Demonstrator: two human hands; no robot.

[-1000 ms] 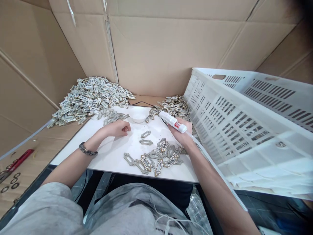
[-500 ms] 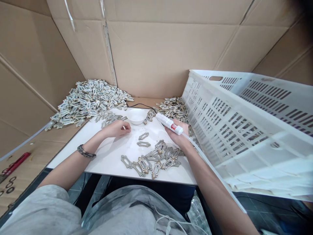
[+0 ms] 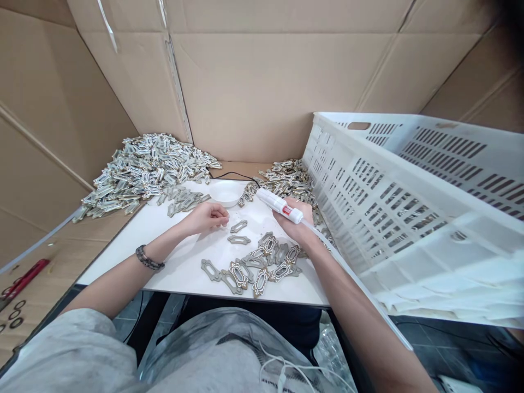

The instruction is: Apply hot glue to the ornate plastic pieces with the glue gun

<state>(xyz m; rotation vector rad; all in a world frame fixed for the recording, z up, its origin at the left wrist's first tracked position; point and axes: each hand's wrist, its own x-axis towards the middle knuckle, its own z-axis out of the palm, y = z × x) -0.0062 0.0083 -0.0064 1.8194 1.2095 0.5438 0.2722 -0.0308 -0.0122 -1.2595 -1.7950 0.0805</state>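
Observation:
My left hand (image 3: pixel 209 217) hovers over the white board (image 3: pixel 180 267), its fingertips pinched; whatever they hold, if anything, is too small to make out. Near those fingertips lie two grey metal label-holder frames, the upper frame (image 3: pixel 239 226) and the lower frame (image 3: pixel 239 240). My right hand (image 3: pixel 293 219) is wrapped round a white glue gun (image 3: pixel 273 202) with a red part. A long whitish stick (image 3: pixel 356 281) runs from its rear along my forearm. Closer to me, several more frames (image 3: pixel 261 281) lie loosely overlapping, some showing white-edged ornament.
A large heap of frames (image 3: pixel 143 169) rises at the back left, with a smaller pile (image 3: pixel 284 177) at the back right. Between them sits a white bowl (image 3: pixel 225 192). A tall white plastic crate (image 3: pixel 368 202) stands on the right. Cardboard walls (image 3: pixel 254 82) enclose the back and left.
My left hand has moved slightly to the right, closer to the two separate frames. The view has shifted a little; my right hand still holds the glue gun much as before.

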